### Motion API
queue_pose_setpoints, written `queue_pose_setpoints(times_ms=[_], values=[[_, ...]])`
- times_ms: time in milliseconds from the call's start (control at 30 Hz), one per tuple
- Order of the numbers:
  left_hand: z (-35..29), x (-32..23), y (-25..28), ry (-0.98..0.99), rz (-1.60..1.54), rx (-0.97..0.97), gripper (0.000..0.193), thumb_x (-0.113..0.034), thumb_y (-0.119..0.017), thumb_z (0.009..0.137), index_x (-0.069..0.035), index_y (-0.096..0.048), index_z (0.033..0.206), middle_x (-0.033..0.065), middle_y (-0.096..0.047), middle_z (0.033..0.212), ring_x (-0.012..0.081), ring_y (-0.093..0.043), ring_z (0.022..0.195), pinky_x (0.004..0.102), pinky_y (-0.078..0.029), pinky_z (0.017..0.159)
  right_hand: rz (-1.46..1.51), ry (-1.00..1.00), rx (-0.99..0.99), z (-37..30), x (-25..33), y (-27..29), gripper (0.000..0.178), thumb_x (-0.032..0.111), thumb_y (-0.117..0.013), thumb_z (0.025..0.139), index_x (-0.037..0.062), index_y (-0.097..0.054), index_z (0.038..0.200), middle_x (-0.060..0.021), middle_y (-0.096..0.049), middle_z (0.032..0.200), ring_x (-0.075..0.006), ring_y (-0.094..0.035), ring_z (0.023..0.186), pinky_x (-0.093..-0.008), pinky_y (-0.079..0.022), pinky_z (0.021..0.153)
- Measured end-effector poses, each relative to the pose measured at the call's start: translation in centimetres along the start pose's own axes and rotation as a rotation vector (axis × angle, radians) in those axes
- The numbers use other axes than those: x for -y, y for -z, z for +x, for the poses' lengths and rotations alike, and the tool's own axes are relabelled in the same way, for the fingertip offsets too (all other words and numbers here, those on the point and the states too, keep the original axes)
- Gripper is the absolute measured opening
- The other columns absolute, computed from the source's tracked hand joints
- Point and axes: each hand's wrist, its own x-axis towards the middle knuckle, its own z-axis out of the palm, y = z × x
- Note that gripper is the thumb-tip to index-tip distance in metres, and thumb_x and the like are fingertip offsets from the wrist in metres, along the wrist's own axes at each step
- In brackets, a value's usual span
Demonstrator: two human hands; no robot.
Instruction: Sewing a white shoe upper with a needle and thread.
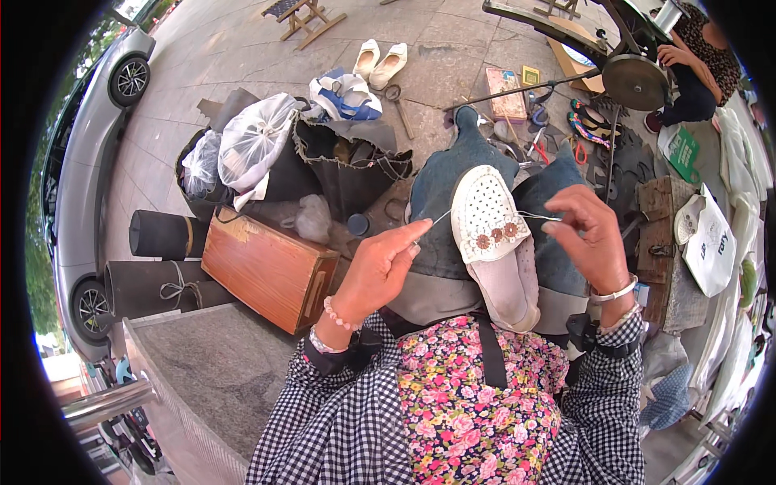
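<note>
A white slip-on shoe (482,204) with small punched holes and brown flower trims lies across my lap, toe pointing away from me. Pale thread (443,216) runs from its left side to my left hand (381,265), whose thumb and fingers are closed on it. On the shoe's other side, my right hand (588,234) pinches another length of the thread between thumb and finger, drawn out sideways. Both hands stay off the shoe itself. Under the shoe are denim-covered knees, and a floral apron (461,384) covers my front.
To the left stand an orange-brown wooden box (263,263), dark rolls (162,234) and bags (259,141). Tools and a box (507,93) lie ahead, below a black machine (634,77). Beige shoes (380,66) stand farther off. A person (699,69) sits at the far right.
</note>
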Motion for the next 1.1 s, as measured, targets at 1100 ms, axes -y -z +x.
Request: queue_pose_setpoints(times_ms=[1100], values=[[1.0,-2.3,0.6,-0.124,0.281,0.038,0.040,0.003,-0.053,0.076,-0.005,-0.058,0.115,0.0147,-0.058,0.080,0.0318,-0.057,0.068,0.0356,-0.045,0.060,0.088,-0.156,0.220,3.6,0.6,-5.8,0.023,0.004,-0.066,0.070,-0.0023,-0.058,0.091,-0.0006,-0.045,0.059,-0.0057,-0.042,0.052,-0.0231,-0.037,0.048]])
